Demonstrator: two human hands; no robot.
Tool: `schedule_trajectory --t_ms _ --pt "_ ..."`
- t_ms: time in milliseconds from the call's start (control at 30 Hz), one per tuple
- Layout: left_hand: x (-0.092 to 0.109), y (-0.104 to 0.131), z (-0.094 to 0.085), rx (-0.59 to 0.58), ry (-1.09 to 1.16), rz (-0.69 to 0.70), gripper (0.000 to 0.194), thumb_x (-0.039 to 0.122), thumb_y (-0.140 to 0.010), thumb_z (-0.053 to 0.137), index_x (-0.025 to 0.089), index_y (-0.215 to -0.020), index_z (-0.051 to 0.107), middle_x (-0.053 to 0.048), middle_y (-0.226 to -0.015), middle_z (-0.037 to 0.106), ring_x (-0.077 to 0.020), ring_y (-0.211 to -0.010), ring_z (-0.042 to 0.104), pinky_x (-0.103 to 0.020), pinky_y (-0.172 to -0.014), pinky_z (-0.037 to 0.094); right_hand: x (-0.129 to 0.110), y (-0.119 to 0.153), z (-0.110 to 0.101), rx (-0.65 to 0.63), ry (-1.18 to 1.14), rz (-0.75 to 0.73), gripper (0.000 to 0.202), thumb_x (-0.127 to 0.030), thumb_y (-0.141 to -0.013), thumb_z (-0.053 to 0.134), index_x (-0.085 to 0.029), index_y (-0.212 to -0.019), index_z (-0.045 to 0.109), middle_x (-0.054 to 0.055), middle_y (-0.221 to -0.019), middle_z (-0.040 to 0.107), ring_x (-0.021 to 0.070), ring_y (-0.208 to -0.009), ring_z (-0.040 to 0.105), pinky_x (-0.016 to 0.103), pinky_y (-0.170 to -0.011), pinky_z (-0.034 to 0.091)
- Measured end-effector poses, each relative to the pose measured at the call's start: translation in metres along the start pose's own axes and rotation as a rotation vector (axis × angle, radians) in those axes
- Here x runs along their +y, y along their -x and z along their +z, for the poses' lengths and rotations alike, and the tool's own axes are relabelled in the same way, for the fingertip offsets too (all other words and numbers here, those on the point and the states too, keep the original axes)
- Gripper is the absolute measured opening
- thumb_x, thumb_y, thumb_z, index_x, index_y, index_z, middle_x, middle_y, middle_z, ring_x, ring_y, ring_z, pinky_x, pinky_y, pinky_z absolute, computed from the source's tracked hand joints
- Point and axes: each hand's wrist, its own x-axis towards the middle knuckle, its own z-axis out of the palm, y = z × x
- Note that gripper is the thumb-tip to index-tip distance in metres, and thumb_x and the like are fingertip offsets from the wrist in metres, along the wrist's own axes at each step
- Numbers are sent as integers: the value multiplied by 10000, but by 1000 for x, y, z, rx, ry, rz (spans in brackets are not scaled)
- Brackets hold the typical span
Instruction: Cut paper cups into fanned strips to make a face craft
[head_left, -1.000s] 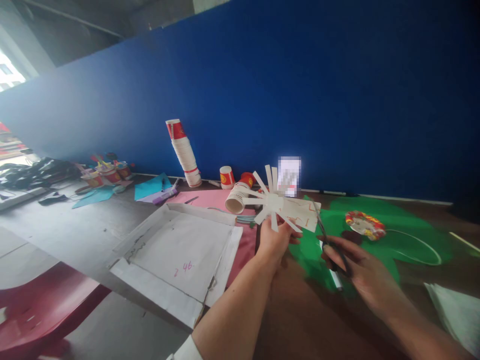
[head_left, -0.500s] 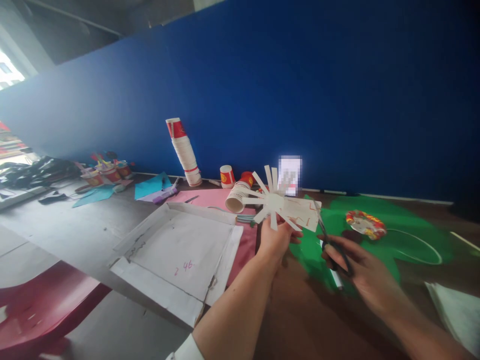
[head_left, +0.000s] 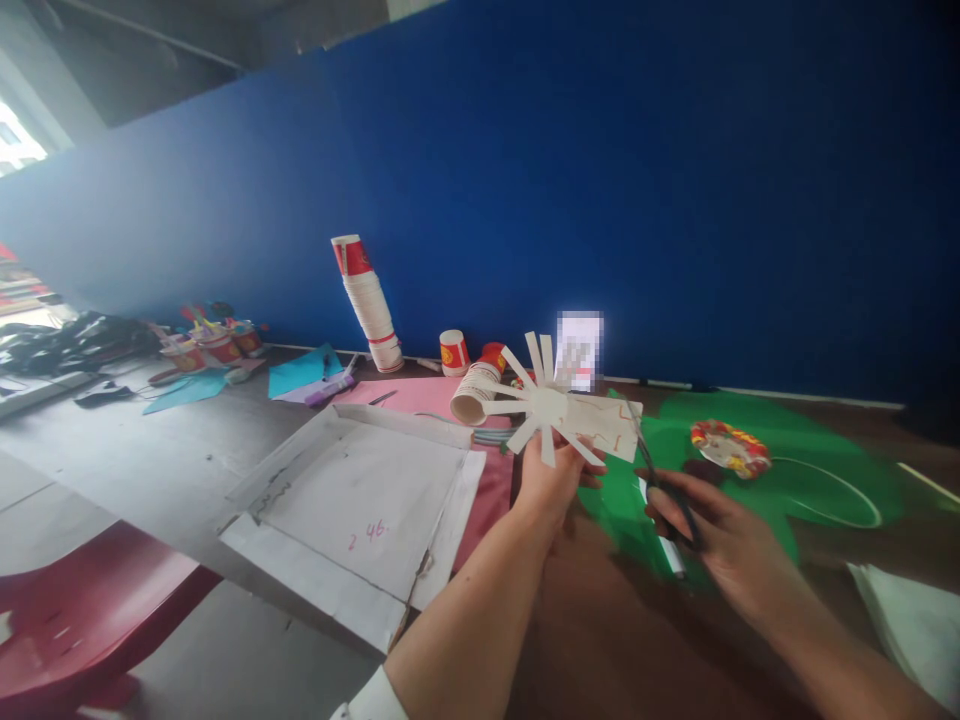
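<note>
At eight o'clock I observe, through the head camera, a red chair [head_left: 97, 620] beside the tabletop [head_left: 622, 640]. At nine o'clock stand red-sided cups of tools [head_left: 221, 348]. Further right, at eight o'clock, lies a shallow white tray [head_left: 322, 490] with handwritten numerals. Above it, at ten o'clock, leans a tall stack of paper cups [head_left: 367, 305]. Near centre I note one inverted cup [head_left: 454, 353] and, just beside it, a nested row of cups [head_left: 472, 395] lying on its side.

Toward four o'clock from centre is the paper cutout [head_left: 549, 405], a round hub with radiating strips and one wide, marked panel extending right. I have its underside in the left hand [head_left: 551, 490], fingers closed about it from five o'clock. The scissors [head_left: 648, 456] stand at the panel's right edge; I cannot tell whether the blades touch it. At four o'clock I have the right hand [head_left: 716, 530], fingers wrapped round their dark handles. Beyond, between three and four o'clock, a red-and-yellow ring [head_left: 731, 450] rests on a green sheet [head_left: 817, 440].
</note>
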Motion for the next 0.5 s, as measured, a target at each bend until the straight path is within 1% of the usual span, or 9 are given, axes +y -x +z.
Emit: schedule_trajectory --t_ms 133,267,400,500 --pt "-2 1 -1 -12 8 17 63 213 -711 648 159 -683 632 -48 -659 651 -150 -554 599 -240 -486 468 1 -1 0 -6 -41 20 623 -632 -570 832 -207 -1025 792 39 -745 712 203 -665 646 268 -528 507" --pt "-2 1 -1 -22 13 24 102 242 -715 662 150 -683 633 -54 -660 649 -149 -554 597 -236 -478 463 3 -2 -1 -17 -82 43 618 -618 -567 852 -210 -1028 790 38 -774 713 199 -690 648 260 -544 514" --pt "-3 2 0 -25 26 6 109 245 -701 664 140 -688 638 -53 -653 639 -145 -552 589 -232 -475 458 8 -3 -2 -25 -95 33 612 -614 -601 849 -215 -1060 785 39 -793 715 201 -703 654 256 -546 521" --pt "-3 3 2 -21 17 -21 109 248 -701 664 141 -694 644 -51 -671 642 -140 -549 580 -228 -463 444 10 -3 -2 0 -100 29 618 -614 -584 857 -205 -1043 791 48 -797 723 210 -699 663 269 -551 533"
